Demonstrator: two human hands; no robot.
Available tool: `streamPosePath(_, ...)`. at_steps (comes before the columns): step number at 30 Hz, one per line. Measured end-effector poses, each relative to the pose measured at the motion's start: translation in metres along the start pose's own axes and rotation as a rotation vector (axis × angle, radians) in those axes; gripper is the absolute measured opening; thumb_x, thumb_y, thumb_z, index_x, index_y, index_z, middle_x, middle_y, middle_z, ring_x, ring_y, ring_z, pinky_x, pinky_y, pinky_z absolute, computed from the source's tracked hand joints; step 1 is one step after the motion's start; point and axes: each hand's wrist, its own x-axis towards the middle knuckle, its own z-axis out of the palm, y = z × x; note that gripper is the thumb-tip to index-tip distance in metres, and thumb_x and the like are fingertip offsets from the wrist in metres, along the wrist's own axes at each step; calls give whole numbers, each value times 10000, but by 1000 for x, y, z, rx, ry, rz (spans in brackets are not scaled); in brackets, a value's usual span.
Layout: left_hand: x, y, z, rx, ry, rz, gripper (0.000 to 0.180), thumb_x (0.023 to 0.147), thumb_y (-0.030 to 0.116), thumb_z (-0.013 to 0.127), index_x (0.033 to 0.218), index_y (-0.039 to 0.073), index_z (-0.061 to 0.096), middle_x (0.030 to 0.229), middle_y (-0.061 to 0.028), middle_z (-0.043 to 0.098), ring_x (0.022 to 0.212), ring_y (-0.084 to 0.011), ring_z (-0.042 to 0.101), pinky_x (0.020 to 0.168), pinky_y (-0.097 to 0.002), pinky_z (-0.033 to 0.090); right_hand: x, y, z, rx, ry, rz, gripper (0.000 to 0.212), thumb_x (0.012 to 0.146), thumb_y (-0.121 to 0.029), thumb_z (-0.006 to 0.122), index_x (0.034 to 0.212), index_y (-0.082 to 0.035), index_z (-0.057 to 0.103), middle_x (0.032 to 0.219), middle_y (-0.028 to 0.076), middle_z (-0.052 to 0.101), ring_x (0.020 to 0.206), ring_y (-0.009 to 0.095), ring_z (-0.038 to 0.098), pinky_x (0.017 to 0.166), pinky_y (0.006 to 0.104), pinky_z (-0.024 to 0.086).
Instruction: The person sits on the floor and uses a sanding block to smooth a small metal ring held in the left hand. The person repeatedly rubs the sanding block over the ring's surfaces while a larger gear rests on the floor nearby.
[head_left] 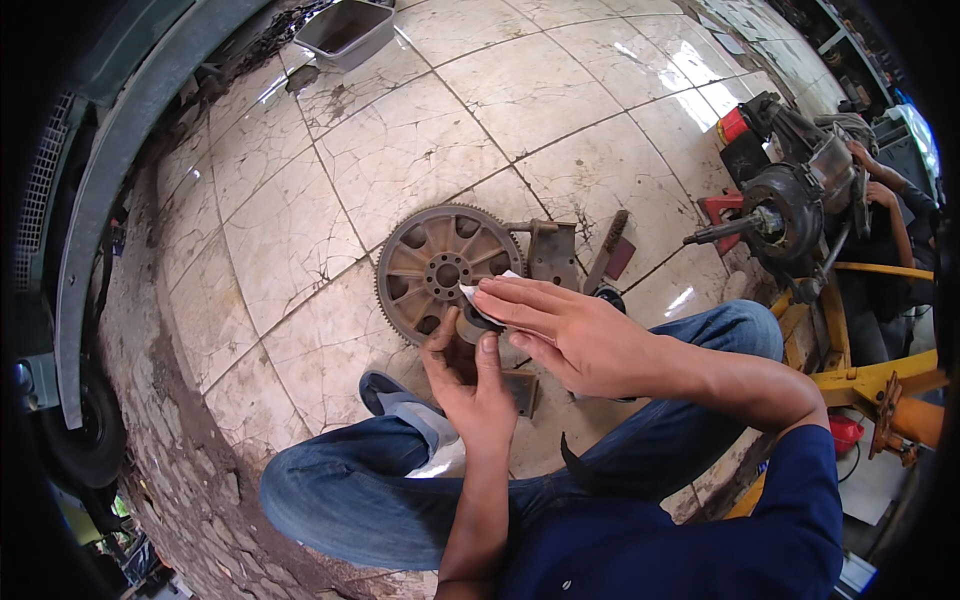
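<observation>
My left hand (468,390) grips a small round metal part (472,326) between thumb and fingers, above the lower edge of a flywheel. Over it, my right hand (575,335) presses a folded white cloth or paper (478,290) against the part, its fingers straight and close together. The hands hide much of the part, so its exact kind cannot be made out. Flat on the tiles just beyond lies the rusty toothed flywheel (411,263), with spokes and a ring of holes round its hub.
Right of the flywheel lie a metal block (553,252), a flat bar-like tool (606,246) and a dark red pad (621,259). A grey basin (345,38) stands far off. Rightward are a large axle-like assembly (785,215), a yellow frame (885,378) and another person's arms (880,180).
</observation>
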Motion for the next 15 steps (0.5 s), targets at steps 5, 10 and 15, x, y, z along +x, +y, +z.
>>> streamPosePath(5, -4, -4, 2, -46, -28, -19, 386, 947, -17, 592, 1308, -24, 453, 1193, -114, 556, 1102, -150, 555, 924, -284, 460, 1, 0, -3, 16, -11, 19, 434, 1015, -199, 483, 1418, -41, 464, 1430, 166, 493, 1330, 336, 459, 1099, 403, 400)
streamPosePath(10, 9, -4, -6, -57, 31, -68, 346, 1003, 75, 544, 1319, -31, 452, 1241, -136, 548, 1107, -177, 568, 955, -329, 499, -3, 1, 2, -62, -33, -9, 451, 1005, -171, 489, 1439, -57, 440, 1451, 159, 470, 1351, 333, 436, 1112, 404, 387)
streamPosePath(15, 9, -2, -10, -1, 19, -57, 354, 995, 62, 549, 1326, -21, 451, 1238, -129, 555, 1114, -167, 563, 954, -325, 485, -1, 1, 0, 54, -86, 58, 508, 984, -111, 504, 1480, -99, 395, 1491, 140, 428, 1374, 328, 412, 1125, 420, 379)
